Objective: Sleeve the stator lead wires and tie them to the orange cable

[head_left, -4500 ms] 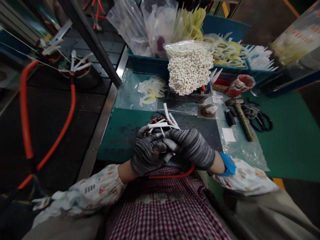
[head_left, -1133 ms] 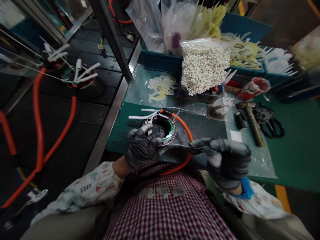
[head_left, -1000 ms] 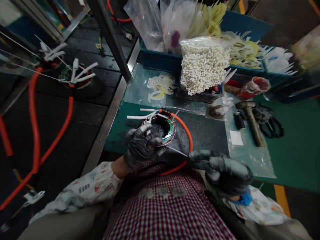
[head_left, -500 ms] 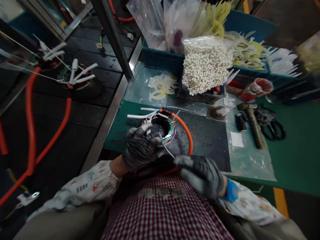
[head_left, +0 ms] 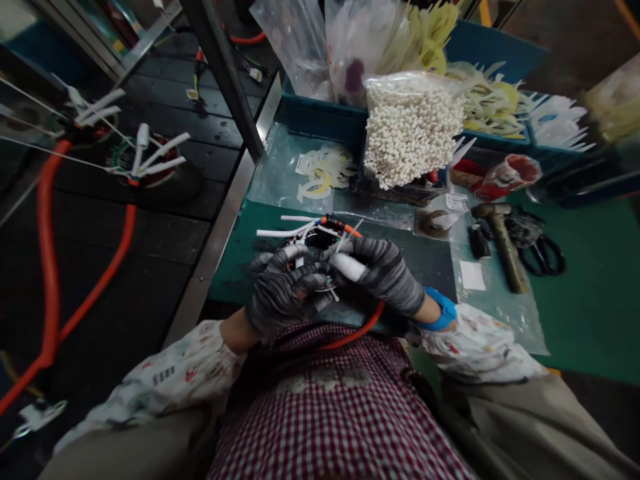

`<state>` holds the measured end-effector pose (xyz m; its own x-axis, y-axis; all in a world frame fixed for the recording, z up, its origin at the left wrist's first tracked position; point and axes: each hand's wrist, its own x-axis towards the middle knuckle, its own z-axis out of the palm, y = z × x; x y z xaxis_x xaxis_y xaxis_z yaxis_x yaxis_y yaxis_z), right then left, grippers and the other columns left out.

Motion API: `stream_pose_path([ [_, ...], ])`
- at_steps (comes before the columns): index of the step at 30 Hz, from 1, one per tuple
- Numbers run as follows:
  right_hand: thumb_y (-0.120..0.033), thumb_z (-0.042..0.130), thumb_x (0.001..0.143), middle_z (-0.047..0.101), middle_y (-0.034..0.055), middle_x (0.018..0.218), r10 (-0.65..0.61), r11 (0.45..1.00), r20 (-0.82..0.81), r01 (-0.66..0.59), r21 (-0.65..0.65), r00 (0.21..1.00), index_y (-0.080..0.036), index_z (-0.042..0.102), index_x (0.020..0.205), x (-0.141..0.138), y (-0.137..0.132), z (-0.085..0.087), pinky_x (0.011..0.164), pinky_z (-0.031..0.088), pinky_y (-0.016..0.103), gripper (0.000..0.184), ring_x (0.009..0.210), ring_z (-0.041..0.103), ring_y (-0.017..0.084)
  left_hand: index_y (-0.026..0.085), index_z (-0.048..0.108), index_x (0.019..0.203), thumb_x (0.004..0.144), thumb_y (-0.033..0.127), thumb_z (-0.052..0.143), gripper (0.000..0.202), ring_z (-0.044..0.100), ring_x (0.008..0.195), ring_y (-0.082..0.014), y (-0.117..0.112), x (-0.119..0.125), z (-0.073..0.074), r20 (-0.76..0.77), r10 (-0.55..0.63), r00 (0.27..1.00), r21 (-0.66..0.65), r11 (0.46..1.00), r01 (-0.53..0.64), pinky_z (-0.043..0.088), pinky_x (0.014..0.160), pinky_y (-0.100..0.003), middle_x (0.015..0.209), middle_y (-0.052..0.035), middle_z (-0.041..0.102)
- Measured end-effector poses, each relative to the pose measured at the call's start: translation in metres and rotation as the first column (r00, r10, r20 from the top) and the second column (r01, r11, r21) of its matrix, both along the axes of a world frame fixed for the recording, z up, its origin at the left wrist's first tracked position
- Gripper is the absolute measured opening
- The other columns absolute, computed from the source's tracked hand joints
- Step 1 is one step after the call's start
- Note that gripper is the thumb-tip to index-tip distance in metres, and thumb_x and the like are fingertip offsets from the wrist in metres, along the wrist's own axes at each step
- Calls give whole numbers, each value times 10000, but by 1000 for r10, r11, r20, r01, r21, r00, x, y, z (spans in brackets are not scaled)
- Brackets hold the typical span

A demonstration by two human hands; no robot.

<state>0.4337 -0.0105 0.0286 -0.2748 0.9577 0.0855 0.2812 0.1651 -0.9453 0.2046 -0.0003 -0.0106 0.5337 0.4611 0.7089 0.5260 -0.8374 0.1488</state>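
Note:
A ring-shaped motor stator (head_left: 326, 237), with white sleeved leads (head_left: 277, 233) and an orange cable (head_left: 367, 329), sits on the dark mat before me. My left hand (head_left: 286, 287), in a grey striped glove, is closed on the stator's near left side. At the near right rim, the fingers of my gloved right hand (head_left: 383, 273) are pinched together on a thin white cord (head_left: 335, 295). Only a short piece of that cord shows below the fingertips. Both hands cover much of the ring, so its opening is mostly hidden.
A bag of small white beads (head_left: 415, 130) stands by blue bins (head_left: 325, 120) of plastic strips. To the right lie a hammer (head_left: 505, 247), black-handled scissors (head_left: 543, 257) and a red can (head_left: 510, 177). More stators (head_left: 150, 167) with orange cables stand at left, beyond a metal post (head_left: 225, 73).
My right hand has moved up and left from the table's near edge to the stator's rim. The left hand keeps its hold. The view has shifted slightly.

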Motion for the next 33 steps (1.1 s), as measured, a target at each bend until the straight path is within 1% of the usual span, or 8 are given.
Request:
stream_pose_path([
  [4,-391,755,1037,878,53,1101,202,967,-175,-225,-123,964,-203,858,1151,12,5,6,976,667,399,243,1021,826,239,268,729,1063,984,421,762,176,749,1113,-294,1,-1,-2,17,-13,1000,-11,1000,13,614,928,-454,1051,-39,832],
  [12,-273,831,959,880,41,1004,116,985,-200,-138,-103,973,-197,857,1058,11,-1,-3,832,678,321,127,893,826,210,254,718,1052,944,358,815,178,746,1107,-260,-1,1,2,30,-22,999,-39,999,23,618,1015,-424,1051,-38,807],
  [20,-317,810,1004,868,53,1025,117,991,-201,-128,-43,973,-194,849,1071,8,-6,-10,938,674,391,145,962,824,233,289,726,1057,944,405,797,177,742,1090,-271,0,0,1,18,-4,1000,-53,999,5,623,953,-429,1049,-25,796],
  [23,-327,760,1052,856,48,1017,219,974,-165,-206,90,962,-216,838,1096,14,-4,-17,928,673,367,143,936,812,203,293,700,1050,975,418,762,158,755,1055,-257,0,0,2,13,4,1000,-61,998,-3,640,940,-420,1013,-15,792],
  [26,-362,705,1088,844,64,1089,362,909,-28,-346,231,932,-246,828,1147,19,-9,-29,973,658,387,178,1001,797,206,302,703,1036,974,454,738,167,758,1041,-272,1,0,2,34,-11,999,-76,997,14,649,913,-431,995,-17,792],
  [28,-409,711,1086,835,60,1149,316,938,35,-318,134,948,-263,796,1232,20,-18,-35,981,659,391,224,1042,794,211,307,701,1040,976,445,713,153,755,1058,-278,0,0,0,53,-25,998,-91,995,30,644,921,-435,1007,-16,789],
  [30,-432,726,1077,832,41,1131,206,978,40,-207,24,978,-265,757,1270,20,-28,-37,935,669,358,257,1008,798,194,305,693,1047,971,405,705,127,747,1085,-275,-1,0,0,54,-30,998,-117,993,36,626,960,-433,1023,-15,785],
  [33,-405,728,1069,831,36,1080,271,960,27,-272,63,962,-248,757,1181,15,-34,-27,898,661,322,196,963,793,180,292,682,1022,933,359,754,133,721,1094,-274,-2,0,-1,65,-44,997,-139,989,53,585,989,-425,1019,-13,779],
])
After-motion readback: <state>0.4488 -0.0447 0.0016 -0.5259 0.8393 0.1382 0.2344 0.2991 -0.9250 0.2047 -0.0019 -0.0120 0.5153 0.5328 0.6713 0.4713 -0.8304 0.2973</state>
